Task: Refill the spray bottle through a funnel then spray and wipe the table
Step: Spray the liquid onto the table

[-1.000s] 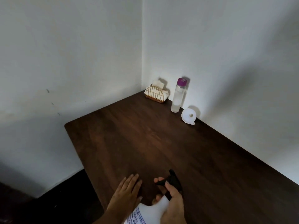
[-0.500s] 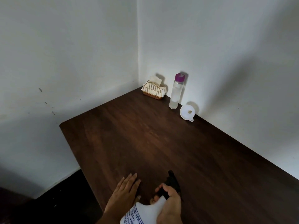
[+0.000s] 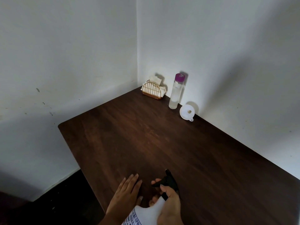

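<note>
surface: a dark brown wooden surface [image 3: 162, 143] set into the corner of two white walls [image 3: 65, 46]; its left edge and rounded far-left corner show, and dark floor [image 3: 48, 205] lies beyond it at the near left.
spray bottle: a white spray bottle [image 3: 146, 214] with blue print on its side and a black trigger head [image 3: 168, 182] sits at the near edge of the view, tilted with the nozzle pointing away toward the far side; its base is cut off by the frame.
right hand: the right hand [image 3: 170, 207] wraps the neck of the spray bottle just below the black head, fingers [image 3: 156, 181] curled round the front by the trigger, thumb on the near side.
left hand: the left hand [image 3: 126, 194] lies palm down just left of the bottle, its fingers straight and close together, holding nothing; whether the palm presses the wood or hovers just above it cannot be told.
water bottle: a tall clear water bottle [image 3: 175, 93] with a purple cap stands upright at the far side near the wall corner, partly filled with clear liquid.
funnel: a white funnel [image 3: 187, 112] lies just right of the water bottle, against the right wall, its wide mouth turned toward the camera.
napkin holder: a gold wire napkin holder [image 3: 152, 91] with white napkins stands in the far corner, left of the water bottle and apart from it.
</note>
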`<state>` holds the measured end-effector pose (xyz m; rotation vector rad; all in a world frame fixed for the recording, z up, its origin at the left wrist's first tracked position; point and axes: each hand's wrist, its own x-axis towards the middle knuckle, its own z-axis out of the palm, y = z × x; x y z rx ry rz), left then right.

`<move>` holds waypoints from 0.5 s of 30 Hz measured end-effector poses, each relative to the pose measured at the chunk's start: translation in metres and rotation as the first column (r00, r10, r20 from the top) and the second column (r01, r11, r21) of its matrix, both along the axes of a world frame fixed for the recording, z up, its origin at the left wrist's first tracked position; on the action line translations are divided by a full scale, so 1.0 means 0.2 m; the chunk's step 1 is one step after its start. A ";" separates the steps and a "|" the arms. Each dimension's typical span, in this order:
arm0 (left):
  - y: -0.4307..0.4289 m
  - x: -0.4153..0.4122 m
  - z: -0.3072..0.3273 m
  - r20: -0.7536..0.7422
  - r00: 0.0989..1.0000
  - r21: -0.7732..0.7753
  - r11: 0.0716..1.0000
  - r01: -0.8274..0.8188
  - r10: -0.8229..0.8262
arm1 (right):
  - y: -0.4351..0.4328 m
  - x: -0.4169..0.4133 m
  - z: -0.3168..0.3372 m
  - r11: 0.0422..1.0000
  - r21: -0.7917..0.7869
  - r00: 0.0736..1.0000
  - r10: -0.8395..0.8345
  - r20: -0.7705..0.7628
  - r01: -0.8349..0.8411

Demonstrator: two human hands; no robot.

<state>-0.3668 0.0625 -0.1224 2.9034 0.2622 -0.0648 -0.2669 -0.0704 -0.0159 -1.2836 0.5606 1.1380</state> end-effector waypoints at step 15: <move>0.00 0.00 0.06 -0.098 0.995 0.024 1.000 0.014 -0.012 | 0.01 -0.07 -0.02 0.984 0.011 0.982 -0.174 -0.077 0.175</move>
